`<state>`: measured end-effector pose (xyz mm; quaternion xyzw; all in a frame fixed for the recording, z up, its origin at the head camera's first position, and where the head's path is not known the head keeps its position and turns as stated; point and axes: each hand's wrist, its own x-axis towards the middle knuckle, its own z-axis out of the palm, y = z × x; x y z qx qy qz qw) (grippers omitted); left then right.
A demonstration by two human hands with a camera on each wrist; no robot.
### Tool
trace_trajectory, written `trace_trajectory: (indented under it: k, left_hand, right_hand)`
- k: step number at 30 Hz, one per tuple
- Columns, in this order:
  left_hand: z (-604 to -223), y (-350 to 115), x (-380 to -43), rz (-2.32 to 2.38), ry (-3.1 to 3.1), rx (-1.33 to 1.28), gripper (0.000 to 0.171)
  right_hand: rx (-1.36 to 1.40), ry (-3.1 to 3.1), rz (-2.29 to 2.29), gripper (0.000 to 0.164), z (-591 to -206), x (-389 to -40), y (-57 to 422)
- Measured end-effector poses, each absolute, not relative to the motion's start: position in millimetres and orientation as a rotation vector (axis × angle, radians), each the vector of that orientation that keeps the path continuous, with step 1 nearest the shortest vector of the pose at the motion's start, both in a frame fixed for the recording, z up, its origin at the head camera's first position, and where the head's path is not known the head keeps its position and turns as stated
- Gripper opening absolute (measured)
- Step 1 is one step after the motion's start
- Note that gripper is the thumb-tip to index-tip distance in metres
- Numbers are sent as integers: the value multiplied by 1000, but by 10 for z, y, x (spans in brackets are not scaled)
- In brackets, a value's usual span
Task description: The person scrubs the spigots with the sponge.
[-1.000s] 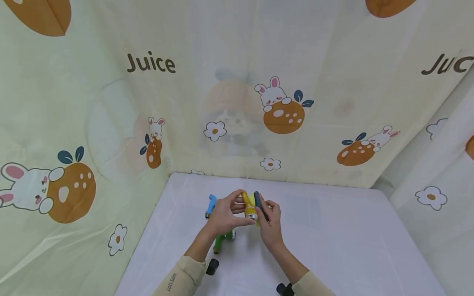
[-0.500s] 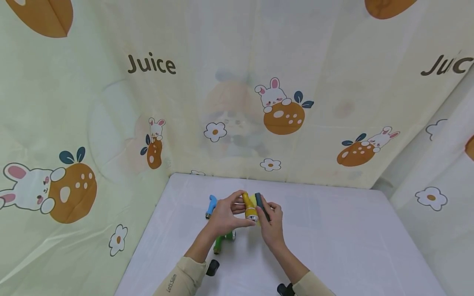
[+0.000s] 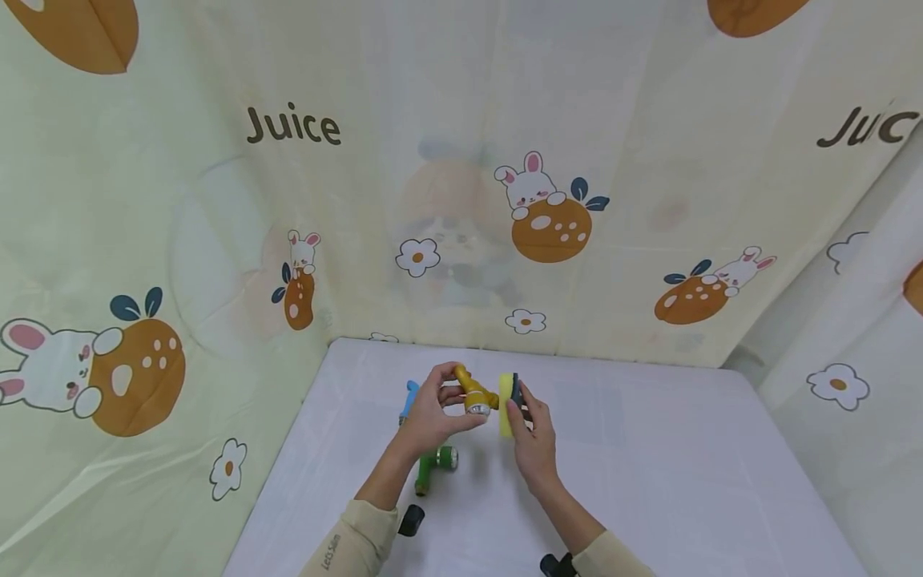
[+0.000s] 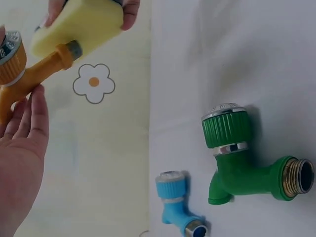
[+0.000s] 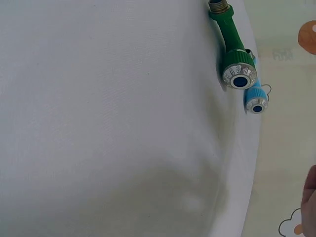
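Note:
A yellow-orange tap with a silver-capped knob is held up in my left hand, fingers behind it and thumb near the knob. My right hand grips a sponge, yellow with a dark backing, its yellow face toward the tap. In the left wrist view, the pipe end of the tap overlaps the yellow side of the sponge, and the fingers of my left hand lie under the tap's body. Only the edge of a hand enters the right wrist view.
A green tap with a brass threaded end lies on the white-covered table, left of centre. Beyond it is a smaller blue tap, partly behind my left hand in the head view. A printed curtain hangs behind the table.
The tap has turned in my left hand and moved slightly left and up, so its pipe end now points toward the sponge. The sponge has turned, showing more of its yellow face.

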<state>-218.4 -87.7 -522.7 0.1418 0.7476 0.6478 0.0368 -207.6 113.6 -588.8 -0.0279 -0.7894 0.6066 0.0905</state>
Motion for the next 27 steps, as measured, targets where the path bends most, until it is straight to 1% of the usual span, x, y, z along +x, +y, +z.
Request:
trace_trajectory:
  k: [6,12,15,20,27]
  left_hand:
    - [-5266,-916,-2239,2163,2197,341,93]
    - [-5259,-915,-2239,2313,2065,292,93]
    - [-5277,-925,-2230,2286,2066,287,87]
    - [-5317,-959,-2213,2059,2153,283,68]
    - [-5329,-1002,-2230,1842,2179,271,63]
  right_hand:
    - [83,-2181,1855,61,-5830,-1969,1052]
    - [281,-2125,1835,63,-5837,-1886,964]
    - [299,-2132,1814,65,-5834,-1874,942]
    - [285,-2127,1788,67,-5839,-1893,945]
    - [271,-2150,1756,68,-5846,-1901,960]
